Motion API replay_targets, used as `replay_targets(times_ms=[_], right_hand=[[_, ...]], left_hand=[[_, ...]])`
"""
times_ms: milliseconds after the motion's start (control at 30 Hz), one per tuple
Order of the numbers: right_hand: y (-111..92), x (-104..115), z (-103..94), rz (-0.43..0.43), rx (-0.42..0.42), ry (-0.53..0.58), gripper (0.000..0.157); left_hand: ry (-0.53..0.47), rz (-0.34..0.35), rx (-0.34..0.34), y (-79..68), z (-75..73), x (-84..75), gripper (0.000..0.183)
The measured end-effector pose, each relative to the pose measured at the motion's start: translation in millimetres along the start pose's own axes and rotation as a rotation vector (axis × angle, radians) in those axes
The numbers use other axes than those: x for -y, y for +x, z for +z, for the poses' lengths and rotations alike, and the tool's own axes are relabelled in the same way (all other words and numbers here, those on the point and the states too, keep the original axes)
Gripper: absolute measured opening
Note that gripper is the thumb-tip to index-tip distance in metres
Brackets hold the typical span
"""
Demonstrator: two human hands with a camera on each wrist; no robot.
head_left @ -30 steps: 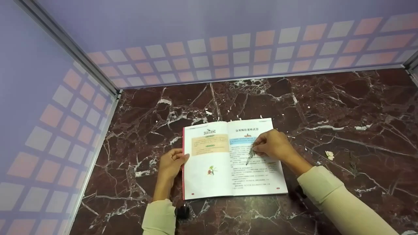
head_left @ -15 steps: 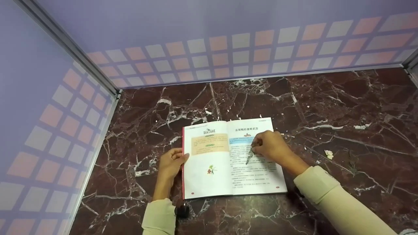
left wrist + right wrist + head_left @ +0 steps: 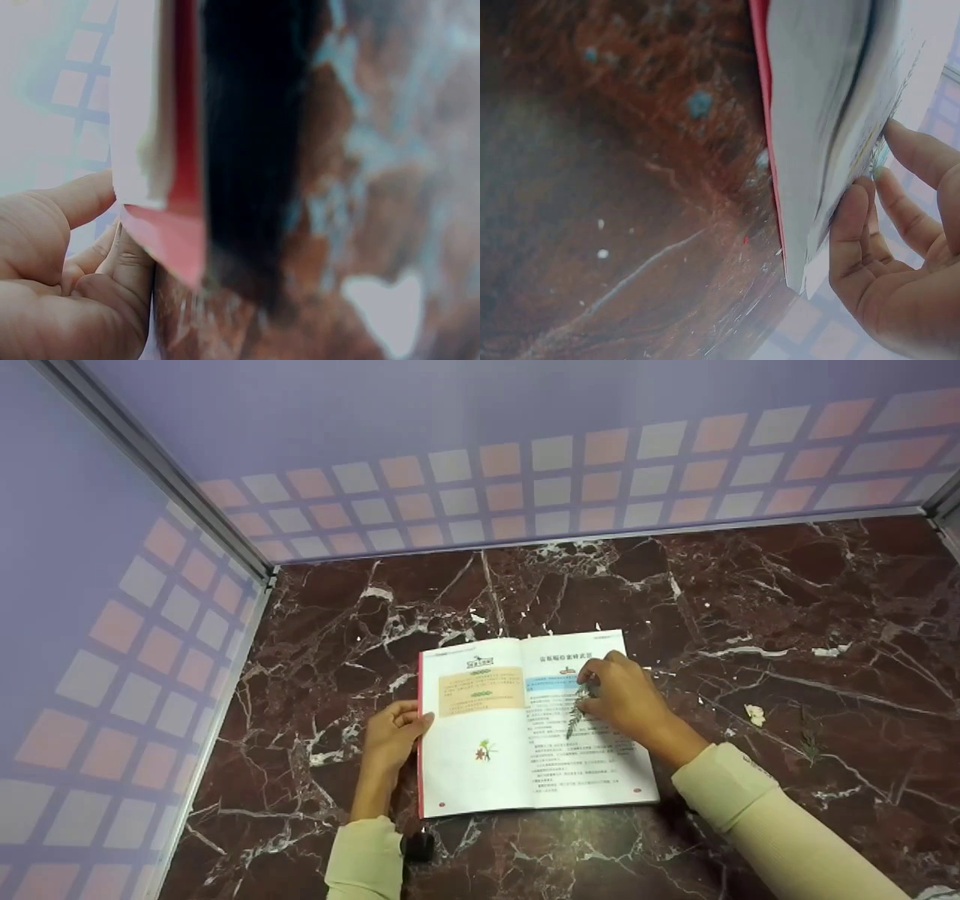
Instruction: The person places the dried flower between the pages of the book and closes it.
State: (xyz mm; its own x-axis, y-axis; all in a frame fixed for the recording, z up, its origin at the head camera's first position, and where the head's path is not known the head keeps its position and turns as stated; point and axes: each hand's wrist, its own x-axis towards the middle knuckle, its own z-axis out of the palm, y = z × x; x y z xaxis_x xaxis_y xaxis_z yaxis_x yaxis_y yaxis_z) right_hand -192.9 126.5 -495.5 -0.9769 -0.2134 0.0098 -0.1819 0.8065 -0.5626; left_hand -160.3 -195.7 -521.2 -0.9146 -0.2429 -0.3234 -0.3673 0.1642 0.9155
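An open book (image 3: 472, 780) with a red cover lies on the dark marbled table. My left hand (image 3: 393, 733) holds its left edge, thumb on the page and fingers beneath; the left wrist view shows this hand (image 3: 82, 262) at the edge of the book (image 3: 139, 112). On the right page lies a thin green leafy sprig (image 3: 575, 721). My right hand (image 3: 626, 697) is over its upper end, thumb and forefinger spread apart with the sprig between them. In the right wrist view, the fingertips of this hand (image 3: 900, 255) touch the page, and the sprig is mostly hidden.
To the right of the book lie a pale flower (image 3: 755, 715) and another dark green sprig (image 3: 810, 739). Small white scraps (image 3: 478, 619) are scattered behind the book. Purple panels (image 3: 465, 420) with a checked pattern border the table at the back and left.
My right thumb and forefinger, closed on the sprig before, have parted, and more of the sprig's upper end shows. The left hand has kept its hold on the book.
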Motion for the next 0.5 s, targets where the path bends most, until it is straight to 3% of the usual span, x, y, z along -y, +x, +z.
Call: replay_targets(times_ms=[500], right_hand=[[-2, -8, -11.4, 0.02, 0.026, 0.105, 0.03]], left_hand=[[0.01, -0.011, -0.002, 1.1, -0.6, 0.3, 0.029]])
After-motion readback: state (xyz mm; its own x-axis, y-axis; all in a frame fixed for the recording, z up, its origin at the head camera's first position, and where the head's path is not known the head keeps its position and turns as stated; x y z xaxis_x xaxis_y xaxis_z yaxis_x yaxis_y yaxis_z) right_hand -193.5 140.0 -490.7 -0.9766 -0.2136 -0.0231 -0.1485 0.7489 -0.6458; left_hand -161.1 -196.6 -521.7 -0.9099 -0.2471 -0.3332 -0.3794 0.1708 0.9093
